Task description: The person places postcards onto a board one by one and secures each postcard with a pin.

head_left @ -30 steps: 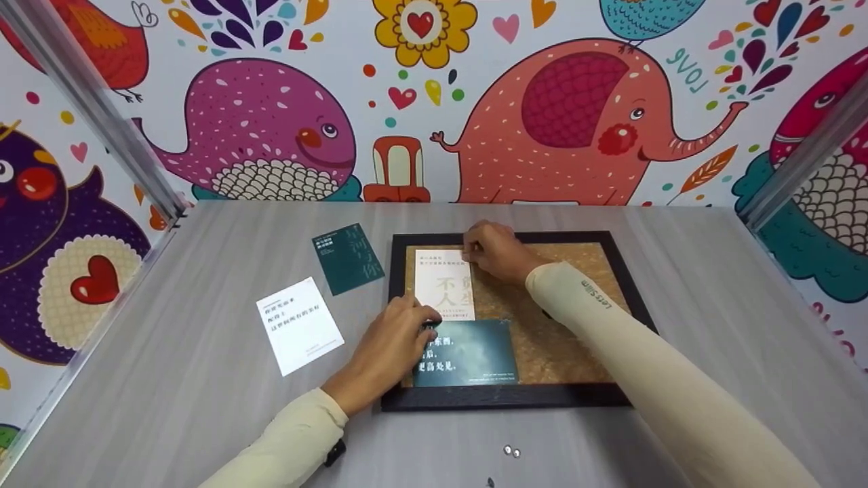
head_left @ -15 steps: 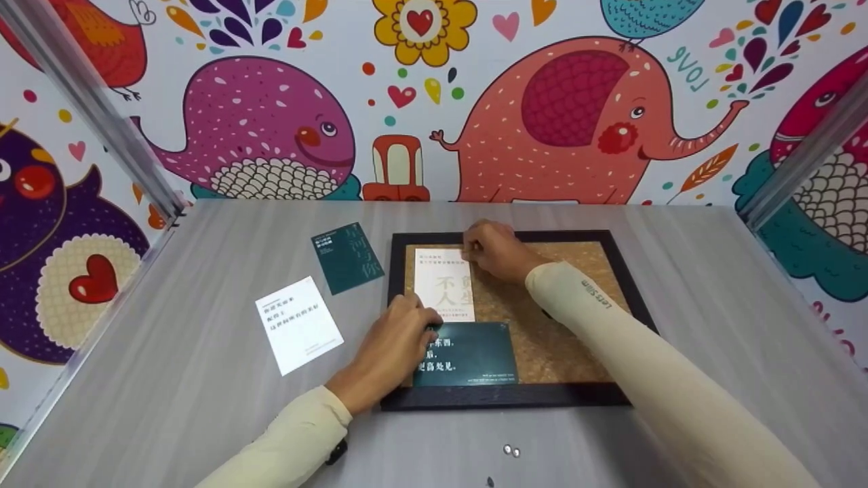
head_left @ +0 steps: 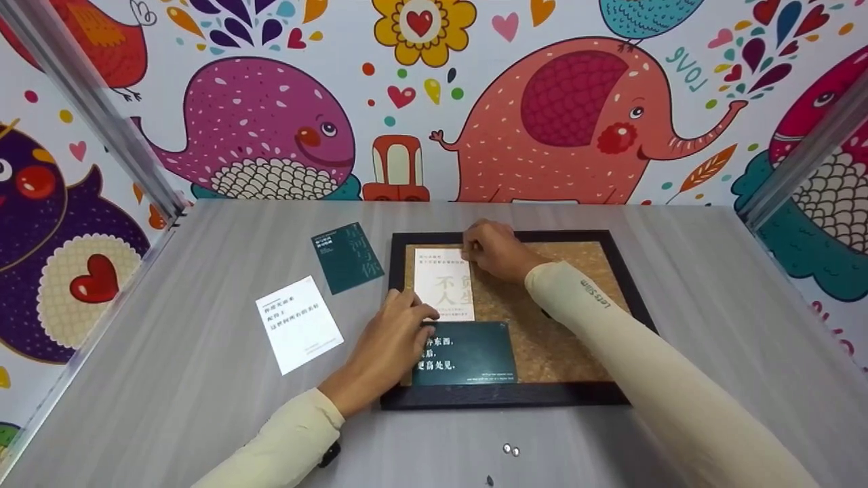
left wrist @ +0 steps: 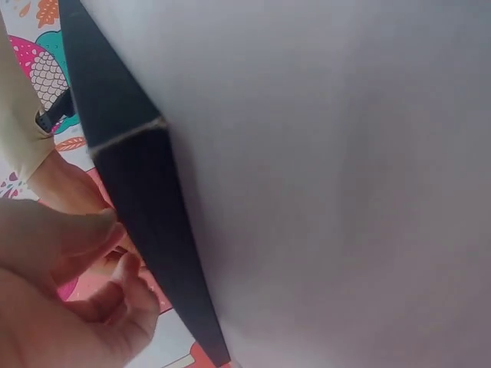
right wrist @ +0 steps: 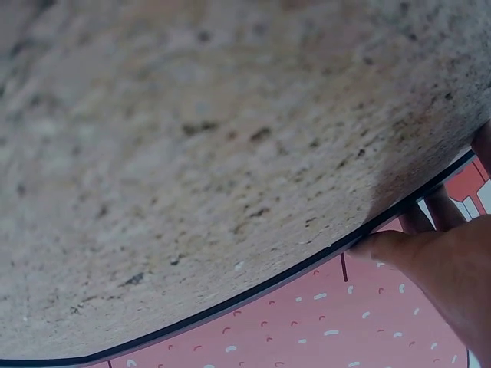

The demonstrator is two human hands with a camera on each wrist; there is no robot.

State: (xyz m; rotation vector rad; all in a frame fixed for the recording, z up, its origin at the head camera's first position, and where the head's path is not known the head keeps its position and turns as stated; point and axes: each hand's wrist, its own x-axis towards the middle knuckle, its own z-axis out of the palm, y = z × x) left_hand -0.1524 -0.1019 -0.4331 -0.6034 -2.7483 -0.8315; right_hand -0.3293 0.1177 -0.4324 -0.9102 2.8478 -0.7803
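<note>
A black-framed cork board (head_left: 563,339) lies on the table, bearing a white card (head_left: 444,285) with gold characters above a dark green card (head_left: 475,356). My left hand (head_left: 390,332) is over the frame's left side, thumb and fingers where the two cards meet. In the left wrist view, that hand's thumb (left wrist: 84,230) and forefinger stand apart, with nothing seen between them. At the white card's upper right corner, the bent fingers of my right hand (head_left: 498,251) touch the board. Whatever is beneath those fingertips is hidden.
To the left of the board lie a loose dark green card (head_left: 347,257) and a loose white card (head_left: 300,325). In front are two small silver studs (head_left: 510,450) and a small dark piece (head_left: 489,480). A patterned wall (head_left: 434,102) rises behind the table.
The glare on the lower green card has faded since a second ago. My left fingers have shifted slightly and parted, showing more of its print. The right hand stays in place.
</note>
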